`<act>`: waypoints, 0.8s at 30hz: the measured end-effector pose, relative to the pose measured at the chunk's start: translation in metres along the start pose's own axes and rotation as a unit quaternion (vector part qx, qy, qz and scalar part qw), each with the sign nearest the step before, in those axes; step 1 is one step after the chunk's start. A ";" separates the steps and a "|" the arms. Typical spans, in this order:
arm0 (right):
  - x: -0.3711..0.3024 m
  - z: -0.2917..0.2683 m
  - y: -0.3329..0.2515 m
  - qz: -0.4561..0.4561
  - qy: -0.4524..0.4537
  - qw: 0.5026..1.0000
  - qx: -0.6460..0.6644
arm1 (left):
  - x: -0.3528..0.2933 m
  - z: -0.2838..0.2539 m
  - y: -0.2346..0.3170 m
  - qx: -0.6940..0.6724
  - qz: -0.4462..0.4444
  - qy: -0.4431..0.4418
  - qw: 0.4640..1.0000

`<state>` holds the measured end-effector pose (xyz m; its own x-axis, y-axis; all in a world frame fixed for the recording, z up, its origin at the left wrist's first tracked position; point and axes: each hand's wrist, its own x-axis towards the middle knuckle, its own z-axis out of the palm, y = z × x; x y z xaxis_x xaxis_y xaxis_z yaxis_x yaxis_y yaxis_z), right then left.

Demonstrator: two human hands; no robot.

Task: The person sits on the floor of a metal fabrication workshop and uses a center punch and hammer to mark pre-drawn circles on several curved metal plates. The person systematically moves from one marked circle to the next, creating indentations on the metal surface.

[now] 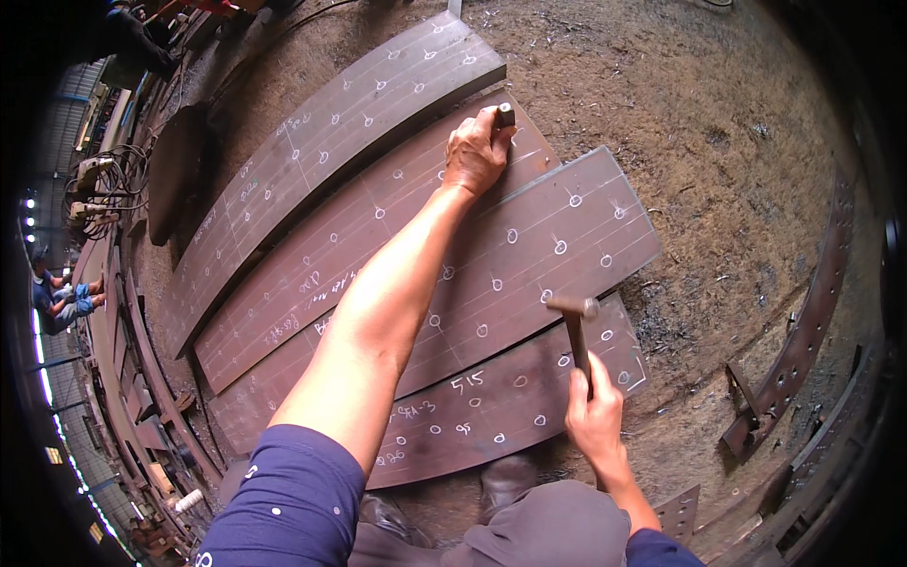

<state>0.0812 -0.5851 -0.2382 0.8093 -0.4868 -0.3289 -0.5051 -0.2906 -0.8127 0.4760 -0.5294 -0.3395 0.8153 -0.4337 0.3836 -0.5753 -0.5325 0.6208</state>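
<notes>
My left hand (475, 153) reaches far forward, its fingers closed around a short, thick metal punch (505, 114). That hand is over the far end of a reddish-brown steel plate (416, 177). Nearer to me, my right hand (595, 411) grips the handle of a hammer (574, 307), its head raised above the lower plates. A wide plate (529, 274) lies partly under my left forearm. Chalk lines and small chalked circles mark the plates. Closest to my feet is another marked plate (510, 402), and a thicker curved one (340, 109) lies at the far left.
Brown dirt ground (737, 170) with scattered metal scraps stretches to the right. A curved steel strip with holes (803, 331) lies there. At the left are coiled cables (118, 184), a dark rounded plate (178, 170) and a seated person (64, 291). My shoes (508, 482) are beside the nearest plate.
</notes>
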 end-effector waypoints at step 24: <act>0.153 -0.001 -0.051 -0.201 0.101 0.970 -0.093 | 0.000 0.011 0.007 -0.008 0.034 0.023 0.999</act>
<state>0.2300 -0.6459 -0.2466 0.8859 -0.4497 0.1133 -0.2214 -0.6248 -0.7488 0.4707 -0.5413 -0.3430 0.7771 -0.4342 0.4555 -0.6282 -0.4919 0.6028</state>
